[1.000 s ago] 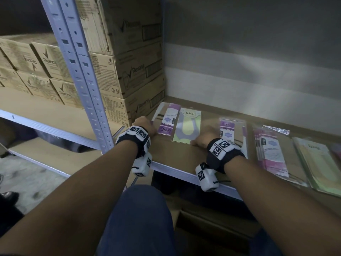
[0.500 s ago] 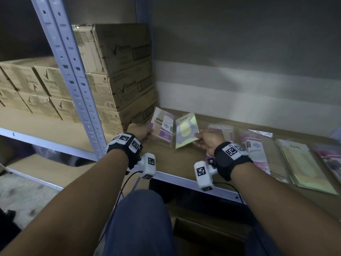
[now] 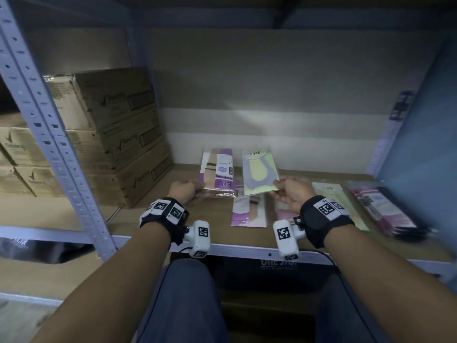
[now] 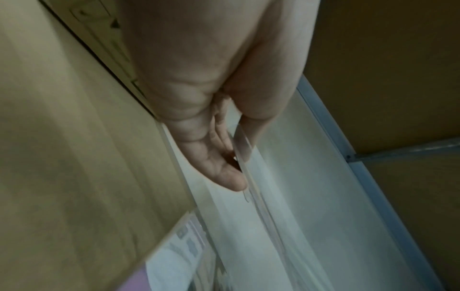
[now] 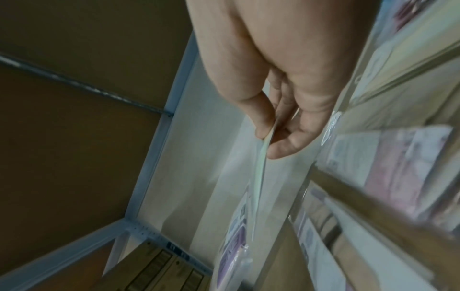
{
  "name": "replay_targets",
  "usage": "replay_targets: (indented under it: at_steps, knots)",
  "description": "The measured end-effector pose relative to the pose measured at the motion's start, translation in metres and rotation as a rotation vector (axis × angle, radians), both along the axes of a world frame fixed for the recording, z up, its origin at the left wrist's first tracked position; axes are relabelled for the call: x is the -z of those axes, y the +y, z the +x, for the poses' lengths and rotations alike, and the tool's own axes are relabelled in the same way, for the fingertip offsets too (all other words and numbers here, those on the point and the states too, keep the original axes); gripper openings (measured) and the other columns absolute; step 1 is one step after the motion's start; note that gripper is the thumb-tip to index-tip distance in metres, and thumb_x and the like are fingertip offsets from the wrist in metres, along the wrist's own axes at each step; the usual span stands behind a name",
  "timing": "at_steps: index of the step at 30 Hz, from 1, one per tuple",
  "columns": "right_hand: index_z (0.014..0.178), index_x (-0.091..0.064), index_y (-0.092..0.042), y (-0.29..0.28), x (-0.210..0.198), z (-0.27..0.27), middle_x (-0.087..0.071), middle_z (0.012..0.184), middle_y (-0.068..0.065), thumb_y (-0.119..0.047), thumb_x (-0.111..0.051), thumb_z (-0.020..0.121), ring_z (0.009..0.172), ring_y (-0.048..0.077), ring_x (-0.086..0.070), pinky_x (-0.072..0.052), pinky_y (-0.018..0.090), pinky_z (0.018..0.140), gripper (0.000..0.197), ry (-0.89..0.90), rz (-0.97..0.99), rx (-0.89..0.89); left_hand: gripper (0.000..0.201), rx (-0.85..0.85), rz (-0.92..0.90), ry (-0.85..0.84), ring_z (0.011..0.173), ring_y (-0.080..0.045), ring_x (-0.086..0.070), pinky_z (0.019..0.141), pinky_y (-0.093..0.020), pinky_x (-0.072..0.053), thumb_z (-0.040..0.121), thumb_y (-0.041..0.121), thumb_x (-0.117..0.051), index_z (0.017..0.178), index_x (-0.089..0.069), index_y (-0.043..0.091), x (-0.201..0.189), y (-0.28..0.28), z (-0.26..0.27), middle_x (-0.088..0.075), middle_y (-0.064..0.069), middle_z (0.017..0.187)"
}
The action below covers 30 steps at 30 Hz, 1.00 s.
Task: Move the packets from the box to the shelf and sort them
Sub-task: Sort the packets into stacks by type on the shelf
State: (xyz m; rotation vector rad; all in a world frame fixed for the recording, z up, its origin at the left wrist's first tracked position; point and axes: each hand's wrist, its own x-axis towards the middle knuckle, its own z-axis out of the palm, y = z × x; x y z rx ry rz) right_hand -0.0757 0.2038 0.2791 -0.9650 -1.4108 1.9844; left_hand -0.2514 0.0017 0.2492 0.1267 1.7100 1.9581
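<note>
My left hand (image 3: 186,191) pinches the lower edge of a purple-and-beige packet (image 3: 217,170) and holds it upright above the shelf board (image 3: 173,226). In the left wrist view the thumb and fingers (image 4: 224,173) clamp its clear edge (image 4: 245,157). My right hand (image 3: 288,193) pinches a yellow-and-lilac packet (image 3: 259,172) by its lower right corner, also raised. The right wrist view shows that packet edge-on (image 5: 261,163) between thumb and forefinger. More packets lie flat on the shelf: a purple one (image 3: 248,210), a pale yellow one (image 3: 338,201) and a pink stack (image 3: 385,211).
Stacked cardboard cartons (image 3: 118,134) fill the shelf's left end, close beside my left hand. A perforated metal upright (image 3: 49,134) stands in front of them. A dark box (image 3: 272,271) sits under the shelf between my knees. The white back wall (image 3: 284,144) closes the shelf.
Both packets lay flat on the shelf a second ago. Each hand has taken hold of one and lifted it upright; my head has tilted up.
</note>
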Motion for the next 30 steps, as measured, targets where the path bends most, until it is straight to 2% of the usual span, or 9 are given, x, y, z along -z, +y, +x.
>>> replay_targets:
  at_steps: [2, 5, 7, 11, 16, 20, 24, 26, 30]
  knots:
    - [0.110, -0.052, -0.001, 0.010, -0.003, 0.018, -0.063, 0.113, 0.023, 0.009, -0.058, 0.086, 0.084, 0.027, -0.063, -0.057, 0.032, 0.067, 0.026, 0.019, -0.004, 0.022, 0.019, 0.034, 0.048, -0.011, 0.079, -0.028, -0.072, 0.070, -0.032, -0.061, 0.084, -0.002, -0.064, 0.102, -0.059, -0.002, -0.003, 0.016, 0.014, -0.071, -0.019, 0.094]
    - [0.110, -0.052, 0.000, 0.024, -0.006, 0.045, -0.062, 0.107, 0.021, 0.010, -0.056, 0.087, 0.079, 0.024, -0.062, -0.054, 0.030, 0.064, 0.026, 0.035, 0.010, 0.063, 0.021, 0.110, 0.091, -0.018, 0.086, -0.031, -0.071, 0.077, -0.035, -0.060, 0.085, -0.004, -0.063, 0.106, -0.058, -0.005, -0.005, 0.038, 0.034, -0.071, -0.021, 0.099]
    - [0.110, -0.053, 0.000, 0.034, -0.005, 0.062, -0.062, 0.109, 0.020, 0.009, -0.057, 0.087, 0.084, 0.024, -0.063, -0.054, 0.028, 0.062, 0.025, 0.023, 0.029, 0.093, 0.025, 0.153, 0.099, -0.020, 0.090, -0.032, -0.071, 0.081, -0.037, -0.059, 0.086, -0.004, -0.061, 0.110, -0.057, -0.007, -0.005, 0.054, 0.046, -0.070, -0.023, 0.104]
    - [0.113, -0.052, 0.000, 0.053, -0.002, 0.092, -0.061, 0.117, 0.020, 0.008, -0.058, 0.087, 0.093, 0.028, -0.062, -0.056, 0.026, 0.056, 0.028, 0.005, 0.026, 0.163, 0.024, 0.201, 0.153, -0.033, 0.081, -0.031, -0.071, 0.071, -0.033, -0.061, 0.087, -0.007, -0.058, 0.111, -0.056, -0.009, -0.003, 0.082, 0.073, -0.069, -0.022, 0.099]
    - [0.112, -0.051, 0.000, 0.070, 0.002, 0.123, -0.062, 0.105, 0.020, 0.009, -0.056, 0.088, 0.087, 0.028, -0.062, -0.055, 0.031, 0.067, 0.026, 0.015, 0.034, 0.220, 0.026, 0.278, 0.167, -0.032, 0.076, -0.028, -0.072, 0.066, -0.032, -0.061, 0.087, -0.008, -0.056, 0.114, -0.054, -0.008, -0.001, 0.110, 0.098, -0.068, -0.023, 0.104]
    - [0.111, -0.051, -0.001, 0.080, 0.006, 0.140, -0.063, 0.092, 0.014, 0.009, -0.055, 0.088, 0.077, 0.022, -0.061, -0.056, 0.030, 0.066, 0.025, 0.013, 0.037, 0.241, 0.031, 0.321, 0.158, -0.029, 0.085, -0.030, -0.072, 0.070, -0.033, -0.061, 0.088, -0.007, -0.056, 0.119, -0.051, -0.005, 0.002, 0.127, 0.110, -0.066, -0.023, 0.113]
    - [0.107, -0.052, -0.001, 0.087, 0.008, 0.149, -0.062, 0.098, 0.017, 0.010, -0.056, 0.087, 0.088, 0.028, -0.061, -0.055, 0.031, 0.070, 0.023, 0.014, 0.038, 0.275, 0.033, 0.304, 0.151, -0.041, 0.091, -0.030, -0.071, 0.074, -0.035, -0.060, 0.086, -0.005, -0.059, 0.119, -0.052, -0.004, 0.007, 0.137, 0.115, -0.065, -0.022, 0.117]
    - [0.107, -0.053, -0.001, 0.090, 0.009, 0.151, -0.062, 0.099, 0.017, 0.009, -0.056, 0.087, 0.083, 0.026, -0.062, -0.056, 0.031, 0.069, 0.022, 0.003, 0.040, 0.280, 0.032, 0.297, 0.149, -0.033, 0.096, -0.032, -0.069, 0.077, -0.036, -0.058, 0.086, -0.004, -0.060, 0.117, -0.054, -0.003, 0.008, 0.140, 0.117, -0.065, -0.021, 0.115]
    - [0.107, -0.053, -0.001, 0.098, 0.012, 0.153, -0.063, 0.101, 0.018, 0.008, -0.056, 0.088, 0.080, 0.024, -0.063, -0.057, 0.029, 0.066, 0.022, -0.017, 0.047, 0.281, 0.025, 0.313, 0.179, -0.030, 0.078, -0.026, -0.071, 0.060, -0.029, -0.058, 0.088, -0.007, -0.056, 0.112, -0.053, -0.002, 0.008, 0.144, 0.123, -0.064, -0.018, 0.108]
